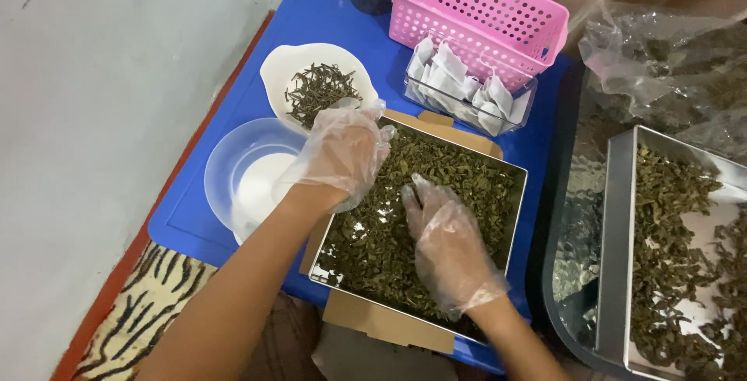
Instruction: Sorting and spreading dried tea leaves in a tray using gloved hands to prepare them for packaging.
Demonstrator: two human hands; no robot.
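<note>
Trays: two metal, holding dried dark-green leaves (451,171). Left hand (342,155) and right hand (447,245), gloved, rest loosely open, empty, in near tray (517,202).

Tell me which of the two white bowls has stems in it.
The farther white bowl, beside the pink basket, holds dark stems. The nearer clear-rimmed bowl, left of the left hand, looks empty.

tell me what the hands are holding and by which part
It cannot be told. Both gloved hands, the left hand and right hand, rest palms down on the dried leaves in the metal tray.
</note>
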